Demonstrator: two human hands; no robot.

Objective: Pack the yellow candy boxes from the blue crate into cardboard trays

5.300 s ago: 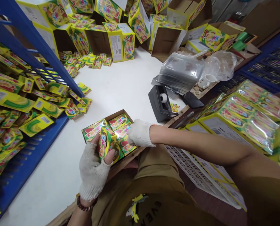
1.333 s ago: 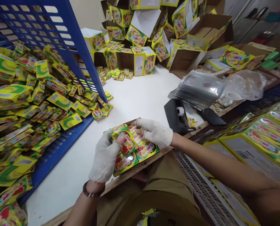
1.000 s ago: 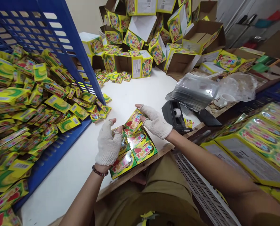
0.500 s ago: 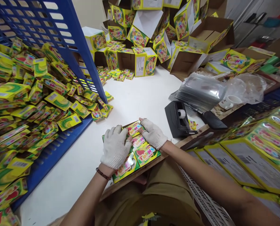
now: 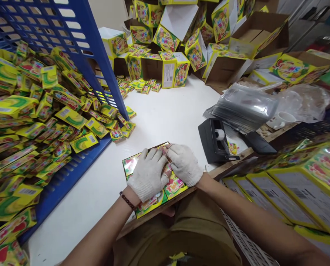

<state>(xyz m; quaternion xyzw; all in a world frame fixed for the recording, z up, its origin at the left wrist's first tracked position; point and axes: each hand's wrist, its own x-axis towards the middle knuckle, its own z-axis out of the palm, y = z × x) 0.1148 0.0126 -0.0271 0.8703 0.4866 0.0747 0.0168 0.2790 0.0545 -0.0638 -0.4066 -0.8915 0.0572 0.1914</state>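
Small yellow-green candy boxes [image 5: 150, 204] with a fruit print lie side by side in a shallow dark-edged box [image 5: 123, 164] at the table's front edge. My left hand [image 5: 150, 171], in a white fingerless knit glove, lies over their middle with fingers stretched out. From the right, my right hand [image 5: 185, 162], gloved the same way, rests on them with its fingertips touching or close to the left ones. Both hands cover much of the printed tops. I see nothing lifted in either hand.
A blue plastic basket [image 5: 98, 55] of similar boxes stands left. Open display cartons [image 5: 227, 66] pile up at the back. A black tape dispenser [image 5: 213, 142], clear plastic covers [image 5: 245, 107] and a white mug [image 5: 281, 120] sit right. Wrapped cartons [image 5: 289, 184] stack at lower right.
My right hand has moved inward over the boxes, its fingertips now meeting my left hand. My left hand has shifted right and uncovers the box's left corner. The view has turned slightly.
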